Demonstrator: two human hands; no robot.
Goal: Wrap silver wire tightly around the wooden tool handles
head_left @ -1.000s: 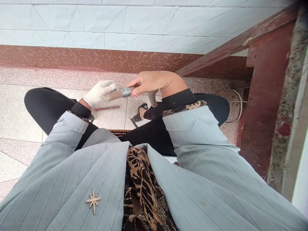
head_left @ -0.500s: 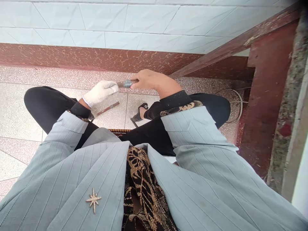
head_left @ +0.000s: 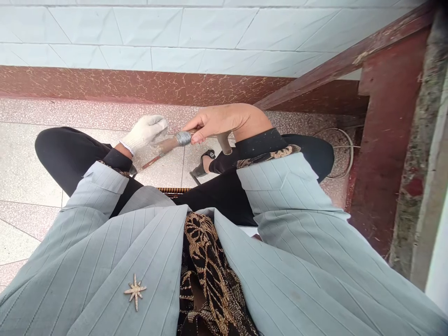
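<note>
Pale tiles [head_left: 210, 28] cross the upper frame above a speckled floor [head_left: 31, 163]. Just above centre, the right hand [head_left: 224, 120] is closed around a wire-bound tool [head_left: 171, 144], which looks stiff, fairly light and best held beside its wire coil [head_left: 183, 138]. Left of it, the gloved left hand [head_left: 144, 133] curls its fingers; whether they hold anything, I cannot tell.

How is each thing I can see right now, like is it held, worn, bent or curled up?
right hand: bare, gripping
wire-wrapped tool: held aslant by the right hand, left end blurred
left hand: gloved, fingers curled; whether it grips anything is unclear
reddish stick: slanted, partly hidden by the tool
star brooch: fastened on the jacket
shoe: worn
cable: curved
</note>
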